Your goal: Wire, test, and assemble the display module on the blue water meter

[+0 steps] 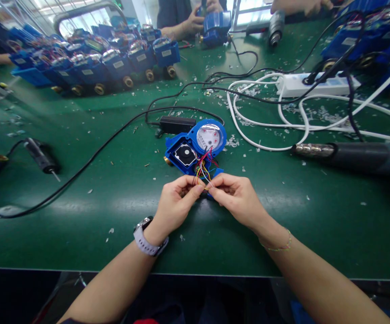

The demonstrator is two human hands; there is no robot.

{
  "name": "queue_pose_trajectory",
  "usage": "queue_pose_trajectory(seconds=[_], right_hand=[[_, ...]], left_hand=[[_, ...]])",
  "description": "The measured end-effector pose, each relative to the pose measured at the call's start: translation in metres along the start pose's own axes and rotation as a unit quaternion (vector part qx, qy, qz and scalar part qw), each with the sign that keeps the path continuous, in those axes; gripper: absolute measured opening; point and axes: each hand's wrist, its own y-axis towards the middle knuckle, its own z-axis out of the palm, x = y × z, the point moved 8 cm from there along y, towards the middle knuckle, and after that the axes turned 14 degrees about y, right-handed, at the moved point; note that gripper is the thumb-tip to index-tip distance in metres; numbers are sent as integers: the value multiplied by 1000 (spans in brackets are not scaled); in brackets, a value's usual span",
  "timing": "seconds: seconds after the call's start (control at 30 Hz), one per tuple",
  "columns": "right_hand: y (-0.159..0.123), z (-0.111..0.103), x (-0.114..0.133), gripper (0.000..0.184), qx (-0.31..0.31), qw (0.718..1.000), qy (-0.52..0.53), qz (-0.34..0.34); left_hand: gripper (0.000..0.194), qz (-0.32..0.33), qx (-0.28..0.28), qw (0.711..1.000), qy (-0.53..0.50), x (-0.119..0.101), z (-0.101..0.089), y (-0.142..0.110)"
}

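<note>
A blue water meter (195, 146) lies open on the green table (114, 198), with its round dial at the upper right and a black part in its square housing. A bundle of thin coloured wires (203, 168) runs from it toward me. My left hand (176, 204) and my right hand (237, 198) meet just in front of the meter, both pinching the ends of these wires between thumb and fingers. A small blue part shows under my right fingers.
A heat gun (356, 155) lies at the right, a soldering iron (41, 155) with a black cable at the left. A white power strip (316, 84) and looped white cords are at the back right. Rows of blue meters (114, 63) stand at the back left. Other people's hands (195, 20) work opposite.
</note>
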Motion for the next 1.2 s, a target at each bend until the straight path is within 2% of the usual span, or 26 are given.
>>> queue_pose_trajectory(seconds=[0.4,0.7,0.93,1.2], right_hand=[[0,-1,-1,19,-8,1000,9,-2],[1,-4,-3,27,10,1000,-10,-1],[3,-9,-3,25,19,1000,-6,0],[1,-11,-3,22,-15,1000,-16,-22]], left_hand=[[13,18,-4,999,26,-2,-2,-2],[21,-15,-5,999,-49,5,0,1],[24,-42,-6,997,-67,11,0,2],[16,-19,0,999,-33,7,-1,1]])
